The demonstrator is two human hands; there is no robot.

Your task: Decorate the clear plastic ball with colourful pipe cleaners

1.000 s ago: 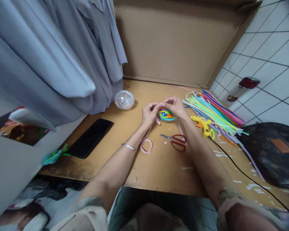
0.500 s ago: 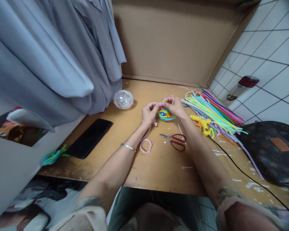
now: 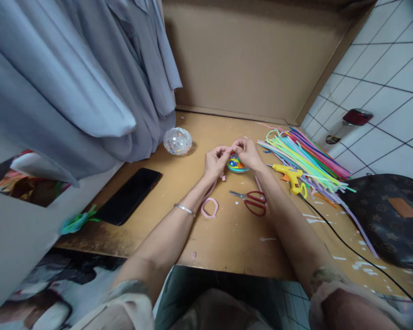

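My left hand (image 3: 216,161) and my right hand (image 3: 247,153) meet fingertip to fingertip, both closed in a pinch on a small pink pipe cleaner, mostly covered by the fingers. Just beneath them is a round, colourful piece (image 3: 237,168) with blue, yellow, orange and green parts and a teal lower edge; my hands hide its upper side. By my left wrist, a closed pink pipe cleaner loop (image 3: 209,208) lies on the table. Red-handled scissors (image 3: 251,201) lie slightly open between my forearms.
A clear ball (image 3: 178,140) and a black phone (image 3: 129,197) are on the left. To the right lie a yellow glue gun (image 3: 291,176) with a black cord, a pile of coloured pipe cleaners (image 3: 306,158) and a dark bag (image 3: 388,224). Grey cloth (image 3: 124,78) hangs at left.
The fingertips of both hands have shifted slightly together over the colourful piece, covering more of its top. The view has moved a little; the other things lie as before.
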